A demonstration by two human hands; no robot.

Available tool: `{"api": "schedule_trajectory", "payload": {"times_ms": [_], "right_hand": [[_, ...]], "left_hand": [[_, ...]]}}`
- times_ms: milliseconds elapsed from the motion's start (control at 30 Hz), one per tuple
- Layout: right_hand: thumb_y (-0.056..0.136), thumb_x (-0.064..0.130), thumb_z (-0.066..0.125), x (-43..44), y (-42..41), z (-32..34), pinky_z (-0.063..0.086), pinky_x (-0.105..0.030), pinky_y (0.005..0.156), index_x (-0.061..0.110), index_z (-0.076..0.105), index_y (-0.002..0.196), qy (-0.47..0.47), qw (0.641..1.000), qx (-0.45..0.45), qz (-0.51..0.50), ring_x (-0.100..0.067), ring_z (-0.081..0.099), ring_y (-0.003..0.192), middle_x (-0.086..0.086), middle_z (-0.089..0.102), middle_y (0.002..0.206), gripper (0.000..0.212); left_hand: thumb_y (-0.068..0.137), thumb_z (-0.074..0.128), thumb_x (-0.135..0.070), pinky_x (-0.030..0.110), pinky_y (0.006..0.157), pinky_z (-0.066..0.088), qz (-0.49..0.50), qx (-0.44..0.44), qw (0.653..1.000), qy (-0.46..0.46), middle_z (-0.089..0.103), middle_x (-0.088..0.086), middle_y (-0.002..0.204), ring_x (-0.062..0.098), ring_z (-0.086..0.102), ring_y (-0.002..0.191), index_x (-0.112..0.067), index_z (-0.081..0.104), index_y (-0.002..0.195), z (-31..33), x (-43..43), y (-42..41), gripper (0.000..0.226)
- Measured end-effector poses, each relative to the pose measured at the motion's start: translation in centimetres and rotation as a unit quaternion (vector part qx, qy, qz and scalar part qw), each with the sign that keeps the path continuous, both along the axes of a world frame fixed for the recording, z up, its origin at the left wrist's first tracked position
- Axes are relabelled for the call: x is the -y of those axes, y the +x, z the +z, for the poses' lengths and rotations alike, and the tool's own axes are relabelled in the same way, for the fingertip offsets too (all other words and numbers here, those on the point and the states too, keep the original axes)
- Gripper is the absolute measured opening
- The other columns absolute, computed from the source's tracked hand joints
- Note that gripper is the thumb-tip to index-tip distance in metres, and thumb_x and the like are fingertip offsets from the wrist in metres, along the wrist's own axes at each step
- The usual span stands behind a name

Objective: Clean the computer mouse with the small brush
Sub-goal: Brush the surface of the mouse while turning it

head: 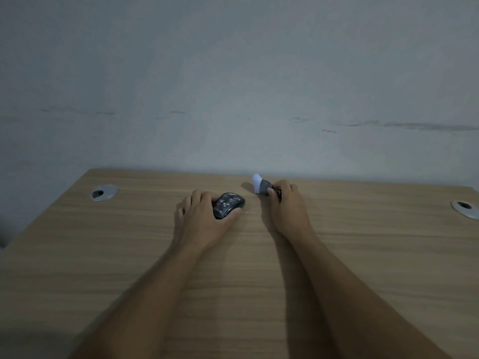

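Observation:
A dark computer mouse [229,203] with a pale pattern rests on the wooden desk [129,255] near its far edge. My left hand [199,218] wraps around its left side, thumb along the near edge. To the right, the small brush [261,186] has a white tip and grey bristles pointing left and away. My right hand [287,206] grips its dark handle, which is mostly hidden by the fingers. The brush sits a short gap right of the mouse, not touching it.
Two round metal cable grommets are set into the desk, one at the far left [103,193] and one at the right edge [465,209]. A plain grey wall [233,86] stands directly behind the desk's far edge.

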State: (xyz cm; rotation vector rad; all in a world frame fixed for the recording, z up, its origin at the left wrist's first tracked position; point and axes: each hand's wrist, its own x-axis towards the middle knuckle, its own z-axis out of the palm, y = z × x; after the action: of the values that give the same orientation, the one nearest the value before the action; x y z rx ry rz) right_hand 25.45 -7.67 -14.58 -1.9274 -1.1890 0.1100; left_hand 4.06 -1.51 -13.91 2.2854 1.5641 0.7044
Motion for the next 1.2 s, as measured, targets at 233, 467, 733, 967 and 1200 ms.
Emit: {"api": "schedule_trajectory", "payload": {"times_ms": [233,467,733,967,1200], "right_hand": [[0.105,0.035,0.066,0.0,0.1,0.4,0.040,-0.015,0.067,0.017,0.068,0.105,0.056,0.998,-0.032,0.015,-0.013,0.064,0.082,0.004,0.070,0.099,0.018],[0.105,0.041,0.067,-0.3,0.5,1.0,0.040,-0.020,0.066,0.020,0.069,0.094,0.117,0.989,-0.085,-0.017,-0.001,0.061,0.071,0.008,0.068,0.079,0.024],[0.105,0.034,0.069,-2.5,-1.0,0.7,0.048,-0.023,0.070,0.015,0.070,0.104,0.156,0.987,-0.004,0.045,-0.014,0.062,0.073,0.001,0.069,0.091,0.019],[0.105,0.034,0.069,-2.5,-0.4,0.6,0.042,-0.023,0.069,0.017,0.069,0.104,0.160,0.987,-0.004,0.005,-0.017,0.059,0.075,0.000,0.067,0.094,0.017],[0.105,0.034,0.069,-2.7,0.0,0.0,0.041,-0.027,0.069,0.015,0.071,0.103,0.133,0.991,0.020,-0.014,-0.018,0.058,0.075,-0.001,0.066,0.093,0.019]], "left_hand": [[0.078,0.066,-0.085,0.049,0.111,0.046,-0.010,0.061,0.998,0.015,0.064,-0.018,0.121,0.017,0.057,0.124,-0.040,0.068,0.121,-0.1,-1.1,-0.3,0.062],[0.069,0.076,-0.084,0.043,0.093,0.058,-0.051,0.095,0.994,0.000,0.070,-0.022,0.101,0.007,0.065,0.102,-0.044,0.074,0.112,-0.1,-3.3,0.3,0.058],[0.068,0.081,-0.081,0.042,0.090,0.059,-0.080,0.097,0.992,-0.008,0.068,-0.024,0.105,0.004,0.065,0.101,-0.044,0.075,0.117,-0.2,-4.8,1.2,0.061],[0.070,0.083,-0.076,0.042,0.092,0.059,-0.090,0.112,0.990,-0.007,0.068,-0.026,0.105,0.003,0.065,0.104,-0.048,0.074,0.117,-0.3,-4.8,1.1,0.056],[0.069,0.082,-0.075,0.042,0.091,0.059,-0.088,0.115,0.990,-0.003,0.067,-0.023,0.102,0.006,0.066,0.102,-0.044,0.077,0.117,-0.1,-4.7,1.2,0.058]]}}
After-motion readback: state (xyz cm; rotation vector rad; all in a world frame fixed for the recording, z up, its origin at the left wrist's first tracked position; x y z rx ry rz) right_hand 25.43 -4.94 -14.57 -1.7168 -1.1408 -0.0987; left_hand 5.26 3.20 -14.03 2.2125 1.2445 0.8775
